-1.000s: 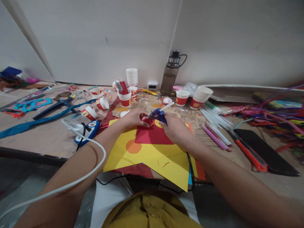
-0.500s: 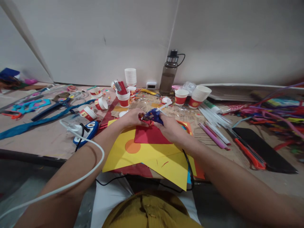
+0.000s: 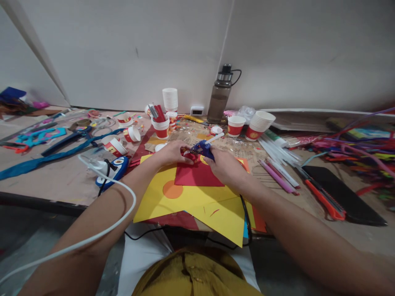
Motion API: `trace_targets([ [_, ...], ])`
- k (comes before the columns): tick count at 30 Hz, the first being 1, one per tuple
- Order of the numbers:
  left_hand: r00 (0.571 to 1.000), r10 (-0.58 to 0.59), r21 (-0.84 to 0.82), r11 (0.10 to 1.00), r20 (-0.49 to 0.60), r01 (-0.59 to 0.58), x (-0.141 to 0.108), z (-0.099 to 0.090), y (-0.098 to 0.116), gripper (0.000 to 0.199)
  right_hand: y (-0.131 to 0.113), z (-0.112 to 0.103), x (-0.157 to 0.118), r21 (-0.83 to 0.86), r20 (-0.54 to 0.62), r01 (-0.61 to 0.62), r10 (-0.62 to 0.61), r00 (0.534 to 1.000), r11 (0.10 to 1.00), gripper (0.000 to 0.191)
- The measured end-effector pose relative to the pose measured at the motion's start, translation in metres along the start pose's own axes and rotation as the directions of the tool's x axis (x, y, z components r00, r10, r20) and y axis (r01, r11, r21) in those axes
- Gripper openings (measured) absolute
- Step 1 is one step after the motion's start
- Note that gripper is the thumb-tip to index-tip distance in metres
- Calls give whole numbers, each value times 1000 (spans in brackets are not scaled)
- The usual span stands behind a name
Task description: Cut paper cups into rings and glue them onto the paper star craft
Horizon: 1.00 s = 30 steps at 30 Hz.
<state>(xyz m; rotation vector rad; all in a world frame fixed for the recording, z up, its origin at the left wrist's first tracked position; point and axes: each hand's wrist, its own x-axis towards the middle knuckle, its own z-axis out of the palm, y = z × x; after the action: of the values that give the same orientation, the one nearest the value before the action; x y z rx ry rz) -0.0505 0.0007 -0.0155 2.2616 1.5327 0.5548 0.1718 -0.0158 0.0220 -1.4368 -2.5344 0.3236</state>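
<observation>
My right hand [image 3: 227, 166] is wrapped around a blue glue gun [image 3: 203, 148], with a white glue stick [image 3: 215, 137] slanting out of its back. The gun's nozzle points left, toward my left hand [image 3: 175, 153]. Closed fingers of that hand hold a small red piece [image 3: 191, 156]; its exact kind is partly hidden. Beneath both hands lies a sheet of red paper [image 3: 197, 174] on top of yellow paper [image 3: 154, 207]. An orange paper circle [image 3: 173, 189] rests on the yellow sheet, below my left wrist.
A tinted bottle [image 3: 219, 98] stands against the wall. Paper cups [image 3: 235, 126] are scattered across the back and left. Spare glue sticks [image 3: 274, 150], a red box cutter [image 3: 325, 197] and a black phone-like slab [image 3: 345, 195] lie right. A white cable [image 3: 119, 224] crosses over my left forearm.
The glue gun has shifted slightly; its glue stick sits a little lower and further right. A yellow mark on the red paper now shows beside the gun. Both hands keep their hold.
</observation>
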Motion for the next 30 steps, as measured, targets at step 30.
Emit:
trace_targets([
  [30,1000,8,-1,1000,9,-8,0,-2,3,47,2,1,1,123,-5,13,-12,1000,992,24],
])
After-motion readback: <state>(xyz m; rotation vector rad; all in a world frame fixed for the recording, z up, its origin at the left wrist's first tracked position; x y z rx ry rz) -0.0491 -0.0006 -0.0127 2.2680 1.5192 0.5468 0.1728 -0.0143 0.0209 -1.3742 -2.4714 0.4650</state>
